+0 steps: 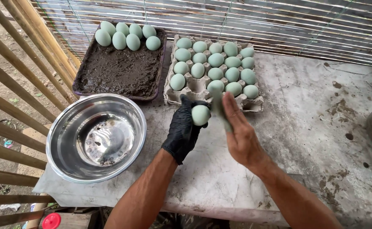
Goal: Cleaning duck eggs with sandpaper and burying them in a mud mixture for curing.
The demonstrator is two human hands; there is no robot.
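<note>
The left hand [185, 127], in a black glove, is closed around a pale green egg [200, 115], holding it up above the desk [313, 127] just near of the egg carton. The bare right hand [239, 135] is just right of the egg, fingers stretched out and blurred; something greenish shows at its fingertips, but I cannot tell whether it grips anything. Directly far of both hands sits a grey pulp egg carton [254, 104] filled with more pale green eggs. To the left of the carton lies a dark tray of mud [118, 70] with a cluster of eggs at its far end. Near left stands an empty steel bowl [96, 138], smeared with a little dirt inside.
</note>
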